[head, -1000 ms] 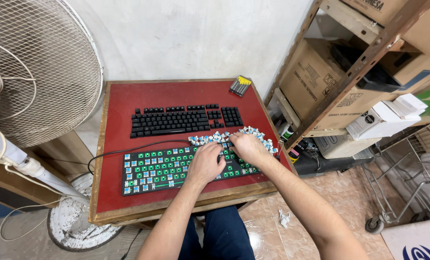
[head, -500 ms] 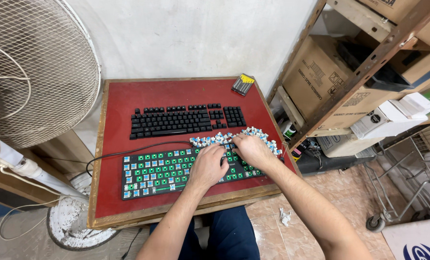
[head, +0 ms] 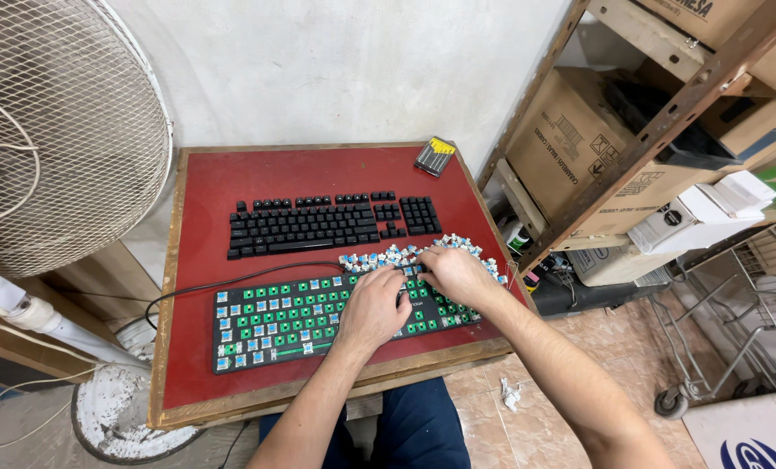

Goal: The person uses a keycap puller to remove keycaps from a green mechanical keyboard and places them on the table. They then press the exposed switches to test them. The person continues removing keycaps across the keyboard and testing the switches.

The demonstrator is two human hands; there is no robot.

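A stripped keyboard [head: 275,326] with a green board and blue switches lies at the front of the red table [head: 205,187]. My left hand [head: 372,308] rests on its right half, fingers bent onto the switches. My right hand [head: 454,274] sits at its upper right, fingertips at a switch near the pile of loose blue and white switches [head: 379,258]. Whether a switch is pinched is hidden by the fingers. Behind lies a complete black keyboard [head: 331,221].
A small screwdriver set [head: 435,156] lies at the table's back right corner. A standing fan [head: 49,148] is on the left. Wooden shelving with cardboard boxes [head: 579,156] stands on the right. A black cable [head: 223,282] runs off the table's left.
Both hands stayed on the right part of the green keyboard, with only small finger shifts. The camera view moved slightly.
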